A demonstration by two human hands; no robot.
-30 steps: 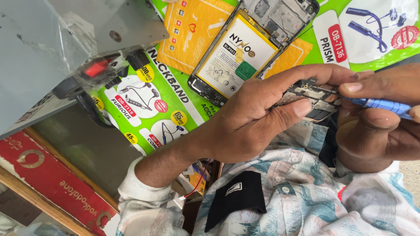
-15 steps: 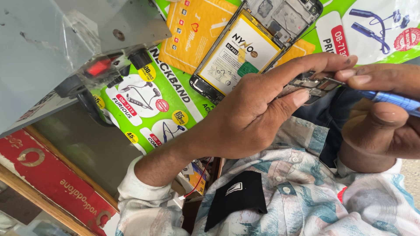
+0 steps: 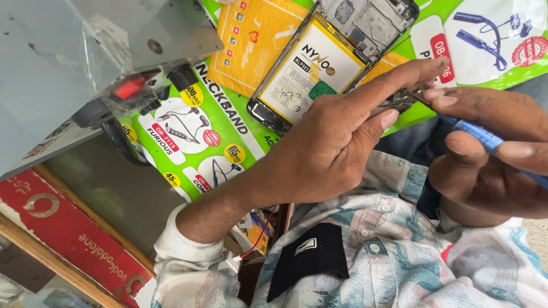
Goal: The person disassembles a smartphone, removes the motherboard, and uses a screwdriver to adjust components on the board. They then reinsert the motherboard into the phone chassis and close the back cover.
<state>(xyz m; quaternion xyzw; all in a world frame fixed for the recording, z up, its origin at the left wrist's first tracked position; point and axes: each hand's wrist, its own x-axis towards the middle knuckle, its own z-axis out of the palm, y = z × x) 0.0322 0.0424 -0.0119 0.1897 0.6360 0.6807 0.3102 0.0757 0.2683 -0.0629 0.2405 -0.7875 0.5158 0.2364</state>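
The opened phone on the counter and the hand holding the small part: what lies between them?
In the head view, only a strip of green printed packaging shows between the opened phone and the left hand; they lie almost edge to edge.

A green package [image 3: 188,142] with white ovals showing neckband earphones, red tags and yellow round stickers lies at the middle, running toward 7 o'clock. An orange-yellow flat pack [image 3: 251,43] lies on it at 12 o'clock, small coloured icons down its left edge. Just right of that, a yellow battery label [image 3: 311,71] with a white panel and green patch sits in an opened phone. A second green package [image 3: 485,40] with blue earphones fills 1 o'clock. A red box [image 3: 63,234] lies at 8 o'clock.
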